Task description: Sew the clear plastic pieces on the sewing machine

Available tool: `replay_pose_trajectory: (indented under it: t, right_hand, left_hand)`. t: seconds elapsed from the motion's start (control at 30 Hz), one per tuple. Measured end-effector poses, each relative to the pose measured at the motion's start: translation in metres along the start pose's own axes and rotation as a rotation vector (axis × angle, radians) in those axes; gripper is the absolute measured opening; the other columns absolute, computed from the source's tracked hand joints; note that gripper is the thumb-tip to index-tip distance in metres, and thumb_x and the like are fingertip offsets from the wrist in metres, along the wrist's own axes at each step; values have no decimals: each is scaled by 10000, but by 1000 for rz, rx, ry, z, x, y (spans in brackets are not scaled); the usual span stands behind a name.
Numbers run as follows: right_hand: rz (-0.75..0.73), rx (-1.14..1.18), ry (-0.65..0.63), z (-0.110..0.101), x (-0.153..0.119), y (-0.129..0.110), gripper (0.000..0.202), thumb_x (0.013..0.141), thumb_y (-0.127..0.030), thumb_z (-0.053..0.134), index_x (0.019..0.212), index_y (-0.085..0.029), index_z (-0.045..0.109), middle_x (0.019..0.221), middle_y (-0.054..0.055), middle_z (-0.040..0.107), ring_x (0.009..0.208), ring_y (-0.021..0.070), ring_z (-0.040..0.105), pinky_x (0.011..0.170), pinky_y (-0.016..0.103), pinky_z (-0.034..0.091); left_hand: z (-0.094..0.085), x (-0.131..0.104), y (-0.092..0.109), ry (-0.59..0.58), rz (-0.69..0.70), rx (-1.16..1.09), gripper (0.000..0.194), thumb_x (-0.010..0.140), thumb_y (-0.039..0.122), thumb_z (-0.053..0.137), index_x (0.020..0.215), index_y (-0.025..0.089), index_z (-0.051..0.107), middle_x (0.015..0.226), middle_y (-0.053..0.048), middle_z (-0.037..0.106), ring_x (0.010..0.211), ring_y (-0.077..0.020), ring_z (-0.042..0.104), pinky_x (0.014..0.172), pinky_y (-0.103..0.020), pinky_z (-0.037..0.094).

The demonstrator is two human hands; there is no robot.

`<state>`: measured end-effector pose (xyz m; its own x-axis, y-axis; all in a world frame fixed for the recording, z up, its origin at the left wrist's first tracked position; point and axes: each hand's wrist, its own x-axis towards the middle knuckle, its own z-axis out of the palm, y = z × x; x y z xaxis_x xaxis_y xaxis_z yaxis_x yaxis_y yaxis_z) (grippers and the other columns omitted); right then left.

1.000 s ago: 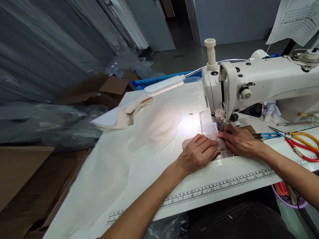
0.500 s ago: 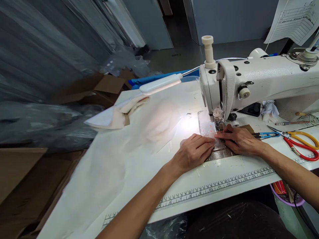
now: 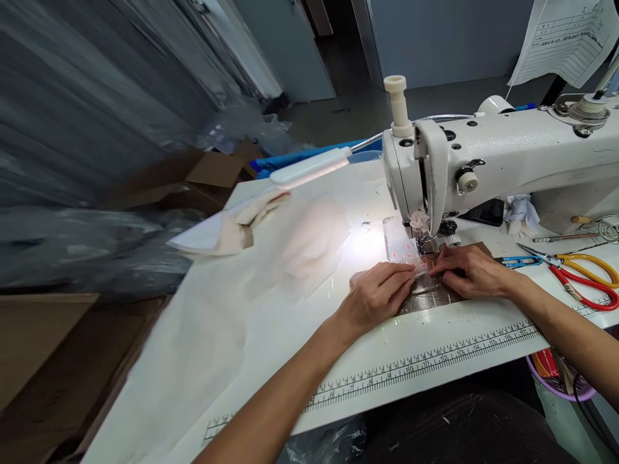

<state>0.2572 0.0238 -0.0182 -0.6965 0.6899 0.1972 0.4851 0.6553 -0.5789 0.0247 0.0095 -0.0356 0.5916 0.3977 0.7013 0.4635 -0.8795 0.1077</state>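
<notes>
A thin, pale piece of fabric with pink marks [image 3: 399, 252] lies by the presser foot [image 3: 426, 245] of a white sewing machine [image 3: 512, 151]. My left hand [image 3: 380, 293] holds its near edge, fingers together and curved over it; the thumb is hidden. To the right, my right hand [image 3: 471, 270] rests on the brownish machine bed plate [image 3: 430, 298]. Its index finger reaches out towards the fabric's right corner, and a gap shows between that finger and the thumb. Whether the fingertip touches the fabric is too small to tell.
Blue thread snips [image 3: 521, 261] and scissors with red and yellow handles [image 3: 585, 277] lie right of my right hand. A lamp [image 3: 309, 166] lights the white table [image 3: 203, 341]. Folded cream fabric [image 3: 232, 232] sits at the table's left edge. A printed ruler [image 3: 420, 367] runs along the front.
The fabric's right end has shifted and now sits clear of the bed plate's middle. My right hand has drawn slightly right, away from my left fingertips. The view has tilted a little.
</notes>
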Motion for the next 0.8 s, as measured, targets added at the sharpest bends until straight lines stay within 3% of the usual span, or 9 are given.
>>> replay_pose_trajectory:
  t: [0.27, 0.43, 0.53, 0.8]
  right_hand:
    - [-19, -140, -119, 3, 0, -11, 395, 843, -151, 516, 1157, -268, 726, 993, 81, 612, 901, 205, 572, 811, 367, 473]
    - [-24, -90, -103, 2, -1, -6, 369, 841, -148, 523, 1109, -272, 744, 983, 69, 610, 899, 201, 576, 822, 368, 482]
    - [16, -21, -41, 2, 0, 2, 402, 867, -149, 477, 1190, -222, 706, 1018, 87, 605, 878, 181, 589, 828, 352, 499]
    - [68, -269, -46, 11, 2, 2, 431, 920, -188, 455, 1322, -232, 606, 1102, 130, 572, 893, 212, 588, 800, 378, 526]
  left_hand:
    - [1, 2, 0, 10, 8, 9, 74, 941, 117, 562, 981, 121, 624, 927, -81, 720, 805, -156, 694, 662, -298, 630]
    - [-1, 5, 2, -80, 74, 7, 107, 931, 102, 539, 881, 144, 624, 886, -47, 731, 717, -141, 666, 600, -295, 581]
    - [-3, 5, 1, -102, 79, 14, 86, 927, 117, 551, 888, 141, 624, 889, -49, 733, 726, -144, 662, 609, -295, 568]
    - [-3, 3, 1, -96, 105, 28, 79, 906, 97, 580, 860, 141, 627, 907, -46, 733, 723, -146, 648, 619, -301, 522]
